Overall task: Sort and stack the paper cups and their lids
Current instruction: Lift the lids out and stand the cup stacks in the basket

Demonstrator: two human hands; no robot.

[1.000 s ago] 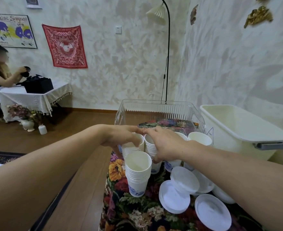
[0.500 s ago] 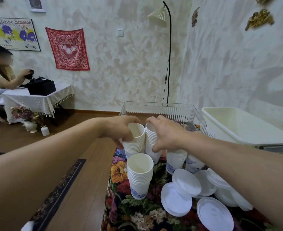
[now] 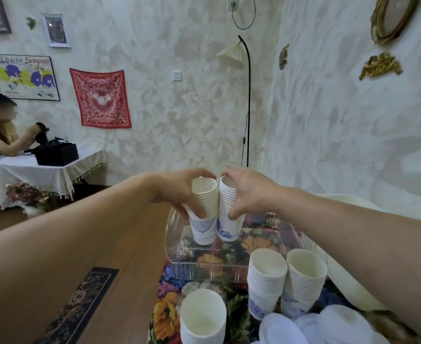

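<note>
I have two cup stacks in the air — left hand [image 3: 179, 192] wrapped round the left stack [image 3: 204, 209], right hand [image 3: 246, 192] wrapped round the right stack [image 3: 226, 212], fingers curled on the sides of each. Both grips look firm; the stacks hang side by side, rims near each other, nearly touching, tilted a little toward me. They sit above the clear bin [image 3: 229, 261] at the far end of the worktop [image 3: 164, 311], bases hanging over its left part.

My read: the step in hand is stowing sorted cups, two stacks at once, into that bin. Next move, as I judge it — lower both straight down, bases first, keep them upright, and let go only when they stand on the bin floor. Tall nested stacks like these can lean and topple, so I'd seat them against a wall or each other.

Plenty left. Nearer me two more stacks [image 3: 286, 286] stand just beside each other, a single stack [image 3: 202, 319] sits at the near edge, and white lids [image 3: 338, 328] lie loose at the lower right, overlapping, not yet stacked. A white tub [image 3: 353, 276] stands to the right — possibly for the lids, though I cannot tell.
</note>
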